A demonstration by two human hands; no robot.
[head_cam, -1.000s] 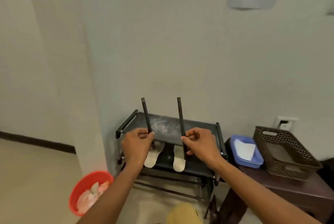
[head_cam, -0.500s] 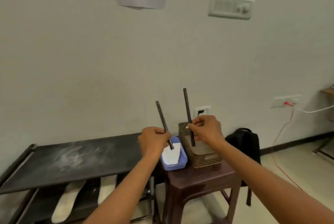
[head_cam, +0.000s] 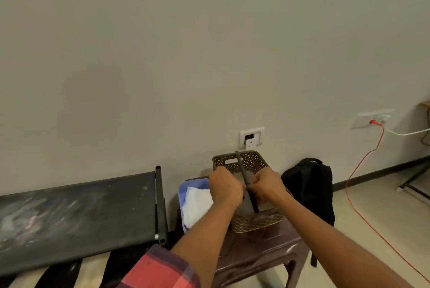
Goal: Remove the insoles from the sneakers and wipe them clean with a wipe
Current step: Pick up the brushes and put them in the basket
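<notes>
Both my hands are over a brown perforated basket (head_cam: pixel 253 222) on a dark stool (head_cam: pixel 263 248). My right hand (head_cam: pixel 267 185) pinches a thin dark insole (head_cam: pixel 240 164), seen edge-on, its lower end down inside the basket. My left hand (head_cam: pixel 224 186) is closed right beside that insole, fingertips against it; whatever else it holds is hidden behind the hand. A blue tub (head_cam: pixel 180 194) with white wipes (head_cam: pixel 195 204) stands to the left of the basket. No sneakers are in view.
A black shoe rack (head_cam: pixel 81 211) fills the lower left, with pale insoles (head_cam: pixel 93 271) on its lower shelf. A black backpack (head_cam: pixel 309 190) leans on the wall right of the stool. A red cable (head_cam: pixel 363 171) runs from a wall socket across the floor.
My view swung right from the shoe rack to the stool. Both hands came together and dropped, bringing the dark insoles from raised in the air down into the basket.
</notes>
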